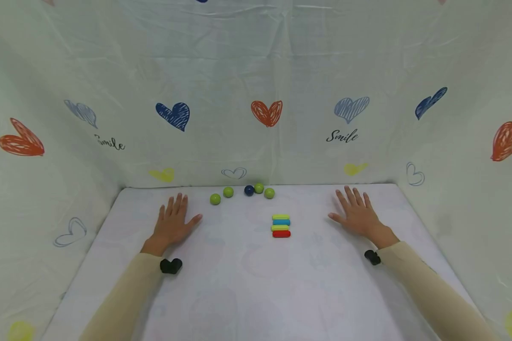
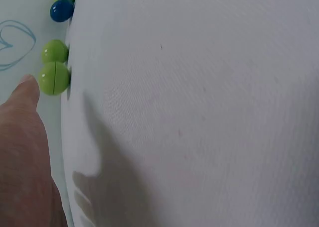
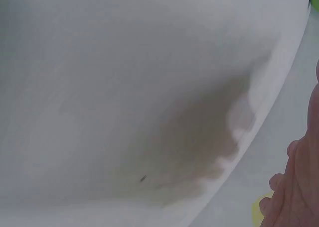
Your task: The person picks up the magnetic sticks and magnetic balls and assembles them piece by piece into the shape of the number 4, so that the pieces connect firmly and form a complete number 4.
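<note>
My left hand [image 1: 170, 227], fingers straight and thumb spread, is over the left part of the white table and holds nothing. Nearest to it is a green ball [image 1: 215, 199], with another green ball [image 1: 228, 192] just behind. My right hand [image 1: 358, 218] is spread out over the right part of the table, also holding nothing. At the back edge, a dark blue ball [image 1: 249, 190] sits beside two more green balls [image 1: 269, 193]. Between the hands lies a row of short sticks: yellow-green, a blue stick [image 1: 281, 222], yellow-green again, and a red stick [image 1: 281, 234] in front.
A white sheet [image 1: 222, 71] printed with hearts and the word Smile hangs behind the table [image 1: 247, 293] and along both sides. A black band piece [image 1: 171, 266] shows at the left wrist, and another dark piece [image 1: 372, 257] at the right wrist.
</note>
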`<state>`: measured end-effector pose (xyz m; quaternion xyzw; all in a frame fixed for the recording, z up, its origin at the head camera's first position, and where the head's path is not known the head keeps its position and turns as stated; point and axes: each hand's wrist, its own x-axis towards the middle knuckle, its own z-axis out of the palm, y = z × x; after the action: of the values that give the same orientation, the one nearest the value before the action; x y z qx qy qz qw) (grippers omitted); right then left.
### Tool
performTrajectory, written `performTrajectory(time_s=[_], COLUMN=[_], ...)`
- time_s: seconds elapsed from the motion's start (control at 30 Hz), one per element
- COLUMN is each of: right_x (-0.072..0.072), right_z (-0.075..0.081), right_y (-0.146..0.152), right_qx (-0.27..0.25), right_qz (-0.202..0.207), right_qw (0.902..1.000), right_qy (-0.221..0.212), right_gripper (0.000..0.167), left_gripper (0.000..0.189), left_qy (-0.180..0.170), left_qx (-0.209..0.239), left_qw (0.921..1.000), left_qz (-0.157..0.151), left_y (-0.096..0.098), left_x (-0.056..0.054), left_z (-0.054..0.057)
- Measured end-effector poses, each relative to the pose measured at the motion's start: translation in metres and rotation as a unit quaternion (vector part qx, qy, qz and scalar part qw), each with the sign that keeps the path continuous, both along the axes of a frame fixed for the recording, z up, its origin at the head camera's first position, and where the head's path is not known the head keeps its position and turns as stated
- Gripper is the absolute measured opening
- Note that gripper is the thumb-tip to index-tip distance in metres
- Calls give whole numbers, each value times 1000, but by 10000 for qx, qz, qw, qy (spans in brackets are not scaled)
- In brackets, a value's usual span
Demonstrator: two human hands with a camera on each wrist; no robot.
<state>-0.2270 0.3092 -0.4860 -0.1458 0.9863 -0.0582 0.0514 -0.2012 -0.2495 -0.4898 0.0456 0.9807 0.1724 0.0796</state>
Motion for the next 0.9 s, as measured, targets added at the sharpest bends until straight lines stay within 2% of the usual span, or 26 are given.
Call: performTrajectory(time_s=[0.2, 0.5, 0.73, 0.9], right_x=[0, 1, 2, 0], right_z=[0, 3, 1, -4], right_y=[-26, -64, -85, -95], right_qx=[87, -57, -88, -64], right_qz=[280, 611, 821, 979], right_qw=[9994, 9978, 9960, 9946], right_qy=[204, 254, 328, 327], right_gripper=[87, 82, 77, 74], left_gripper=[97, 89, 87, 83], left_qy=[81, 303, 351, 417], left_qx=[-7, 118, 43, 124], left_qw=[9999, 9993, 9989, 9984], left_qz=[-85, -166, -306, -357], left_y=[5, 25, 38, 48], left_x=[-6, -7, -14, -17], left_z=[-6, 3, 0, 1])
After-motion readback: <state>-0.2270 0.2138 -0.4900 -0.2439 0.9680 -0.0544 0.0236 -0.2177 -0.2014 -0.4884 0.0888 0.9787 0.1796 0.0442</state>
